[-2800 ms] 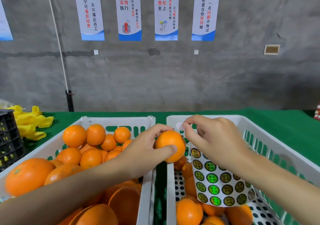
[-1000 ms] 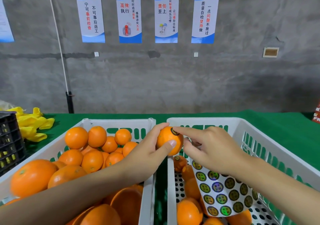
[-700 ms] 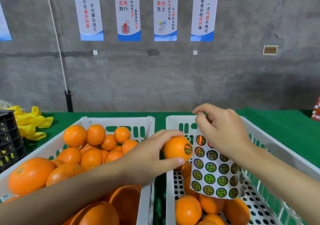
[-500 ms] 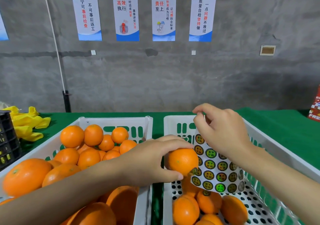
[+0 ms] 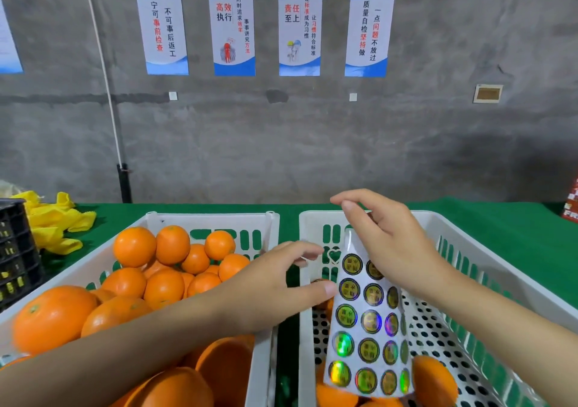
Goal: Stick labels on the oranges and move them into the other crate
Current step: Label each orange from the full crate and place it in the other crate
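The left white crate [image 5: 212, 218] is heaped with unlabelled oranges [image 5: 134, 247]. The right white crate [image 5: 469, 250] holds a few oranges [image 5: 433, 381] near its front, and part of another orange [image 5: 323, 306] shows just under my left thumb. My left hand [image 5: 275, 287] hovers over the gap between the crates, fingers loosely spread and holding nothing. My right hand [image 5: 391, 244] is above the right crate and holds the top of a sheet of round shiny labels [image 5: 369, 322], which hangs down into the crate. Its thumb and forefinger are raised and apart.
Both crates stand on a green-covered table [image 5: 500, 228] against a grey wall with posters. Yellow gloves [image 5: 53, 222] and a black crate [image 5: 15, 250] lie at the far left. A red box [image 5: 572, 200] shows at the right edge.
My left hand carried the labelled orange down into the right crate and let it go; the hand is now empty. My right hand lifted off the orange, keeping the label sheet.
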The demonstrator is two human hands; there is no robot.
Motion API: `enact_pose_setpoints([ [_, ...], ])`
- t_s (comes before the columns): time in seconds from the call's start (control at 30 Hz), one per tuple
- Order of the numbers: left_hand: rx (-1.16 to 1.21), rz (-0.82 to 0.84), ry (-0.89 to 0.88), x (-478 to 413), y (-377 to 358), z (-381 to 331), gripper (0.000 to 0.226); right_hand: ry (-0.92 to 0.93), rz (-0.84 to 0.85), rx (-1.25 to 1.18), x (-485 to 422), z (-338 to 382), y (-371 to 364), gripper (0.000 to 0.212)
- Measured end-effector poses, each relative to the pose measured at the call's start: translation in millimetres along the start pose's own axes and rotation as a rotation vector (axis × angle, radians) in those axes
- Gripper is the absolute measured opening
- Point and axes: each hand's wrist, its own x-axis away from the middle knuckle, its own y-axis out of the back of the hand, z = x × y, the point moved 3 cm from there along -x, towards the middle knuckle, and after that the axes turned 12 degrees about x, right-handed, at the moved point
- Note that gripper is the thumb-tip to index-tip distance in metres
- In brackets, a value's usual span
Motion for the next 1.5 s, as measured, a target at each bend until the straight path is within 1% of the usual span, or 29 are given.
enact_pose_setpoints([
  [0.03, 0.072, 0.025, 0.017, 0, -1, -2, 0.063, -0.004, 0.017, -0.059, 0, 1, -1, 0.023],
  [0.07, 0.143, 0.063, 0.019, 0, -2, -6, 0.058, -0.003, 0.037, -0.103, 0, 2, -3, 0.024],
  [0.13, 0.237, 0.134, -0.014, -1, -3, -15, 0.035, 0.014, 0.091, -0.138, 2, 4, -10, 0.025],
  [0.17, 0.268, 0.151, -0.027, -1, -3, -18, 0.028, 0.019, 0.117, -0.135, 4, 4, -14, 0.025],
  [0.2, 0.308, 0.158, -0.033, -2, -2, -19, 0.025, 0.017, 0.135, -0.134, 5, 3, -18, 0.026],
  [0.3, 0.410, 0.120, 0.004, -2, 0, -15, 0.024, -0.010, 0.117, -0.172, 8, 1, -24, 0.029],
  [0.4, 0.508, -0.013, 0.066, -5, 2, -12, 0.014, -0.070, 0.039, -0.142, 5, -4, -19, 0.033],
  [0.47, 0.490, -0.129, 0.101, -8, 5, -10, 0.015, -0.119, 0.031, -0.105, 4, -12, -17, 0.030],
  [0.53, 0.446, -0.230, 0.127, -10, 12, -10, 0.019, -0.159, 0.003, -0.087, 3, -17, -15, 0.023],
  [0.57, 0.445, -0.266, 0.130, -10, 15, -11, 0.021, -0.165, -0.013, -0.041, 2, -19, -15, 0.019],
  [0.6, 0.452, -0.292, 0.127, -9, 17, -11, 0.023, -0.148, -0.031, 0.060, 3, -20, -13, 0.020],
  [0.63, 0.465, -0.312, 0.118, -9, 19, -12, 0.023, -0.106, -0.056, 0.186, 3, -18, -13, 0.025],
  [0.67, 0.484, -0.326, 0.107, -9, 19, -13, 0.023, -0.039, -0.091, 0.293, 4, -15, -12, 0.028],
  [0.73, 0.499, -0.336, 0.074, -8, 18, -15, 0.022, 0.088, -0.148, 0.378, 6, -4, -11, 0.026],
  [0.8, 0.480, -0.320, 0.025, -7, 17, -18, 0.021, 0.154, -0.116, 0.354, 9, 3, -13, 0.030],
  [0.9, 0.419, -0.272, -0.029, -6, 15, -16, 0.022, 0.198, -0.057, 0.282, 12, 7, -16, 0.034],
  [1.0, 0.388, -0.267, -0.059, -7, 15, -13, 0.021, 0.201, -0.063, 0.226, 11, 7, -13, 0.030],
  [1.1, 0.375, -0.252, -0.096, -5, 15, -14, 0.026, 0.206, -0.077, 0.177, 12, 7, -12, 0.024],
  [1.17, 0.329, -0.227, -0.126, -3, 14, -15, 0.021, 0.211, -0.075, 0.157, 13, 7, -13, 0.021],
  [1.23, 0.294, -0.213, -0.153, -1, 13, -17, 0.018, 0.223, -0.089, 0.154, 13, 7, -14, 0.019],
  [1.33, 0.279, -0.225, -0.164, 0, 13, -19, 0.020, 0.253, -0.134, 0.194, 14, 8, -14, 0.018],
  [1.43, 0.317, -0.227, -0.142, -2, 13, -17, 0.020, 0.326, -0.173, 0.263, 16, 12, -12, 0.016],
  [1.5, 0.342, -0.228, -0.120, -3, 13, -14, 0.019, 0.357, -0.167, 0.261, 17, 14, -11, 0.013],
])
